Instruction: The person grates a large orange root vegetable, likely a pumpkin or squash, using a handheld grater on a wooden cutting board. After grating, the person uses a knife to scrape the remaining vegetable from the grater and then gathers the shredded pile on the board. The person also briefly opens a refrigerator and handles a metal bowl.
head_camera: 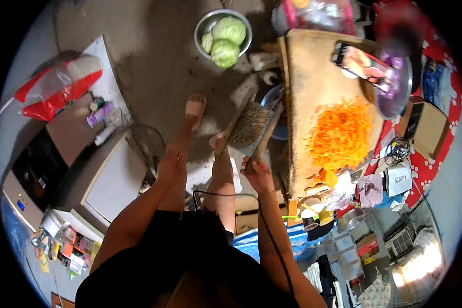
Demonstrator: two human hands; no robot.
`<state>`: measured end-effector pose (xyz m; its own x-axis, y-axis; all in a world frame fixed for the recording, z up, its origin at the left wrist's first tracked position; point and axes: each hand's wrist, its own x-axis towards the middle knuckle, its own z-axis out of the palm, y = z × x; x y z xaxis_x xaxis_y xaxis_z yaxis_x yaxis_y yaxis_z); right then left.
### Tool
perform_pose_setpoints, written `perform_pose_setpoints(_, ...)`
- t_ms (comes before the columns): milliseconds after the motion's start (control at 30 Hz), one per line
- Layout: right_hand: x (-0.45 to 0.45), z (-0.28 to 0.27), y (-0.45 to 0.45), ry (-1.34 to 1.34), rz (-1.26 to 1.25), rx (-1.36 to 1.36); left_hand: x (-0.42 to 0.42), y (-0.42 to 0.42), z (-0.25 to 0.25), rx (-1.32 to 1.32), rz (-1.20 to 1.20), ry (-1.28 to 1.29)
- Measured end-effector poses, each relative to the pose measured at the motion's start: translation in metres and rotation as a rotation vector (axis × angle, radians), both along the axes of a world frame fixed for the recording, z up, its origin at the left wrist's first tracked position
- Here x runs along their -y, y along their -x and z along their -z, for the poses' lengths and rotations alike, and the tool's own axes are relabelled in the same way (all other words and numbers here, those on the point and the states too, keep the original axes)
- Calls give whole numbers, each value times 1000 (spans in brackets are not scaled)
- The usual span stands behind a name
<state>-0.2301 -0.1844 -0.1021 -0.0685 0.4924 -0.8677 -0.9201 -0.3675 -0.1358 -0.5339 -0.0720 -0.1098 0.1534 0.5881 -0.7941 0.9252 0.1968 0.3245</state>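
A wood-framed grater point(251, 125) with a worn metal plate slants over my right lower leg. My right hand point(258, 175) grips the near end of one of its wooden side rails. My left hand point(172, 163) is by my left knee, away from the grater; its fingers blend with the leg, so their pose is unclear. To the right, a heap of shredded carrot point(340, 134) lies on a thick wooden board point(306, 73). A larger orange piece point(328, 178) sits at the heap's near edge. A blue tub point(280, 133) is partly hidden between grater and board.
On the floor ahead stands a metal bowl point(197, 38) holding cabbages point(229, 32). A lit phone point(364, 65) leans by a metal basin point(406, 96) beyond the board. Cups point(325, 216) and plastic bags point(340, 192) crowd the board's near end. A white cabinet point(115, 181) stands left.
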Motion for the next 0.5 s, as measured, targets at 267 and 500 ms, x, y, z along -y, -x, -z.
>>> perform_pose_setpoints(267, 10, 82, 6, -82, 258, -50, 43, 12, 72, 35, -124, -53)
perform_pose_setpoints(500, -26, 142, -27, -231, 513, 59, 41, 12, 75, -120, 135, -93)
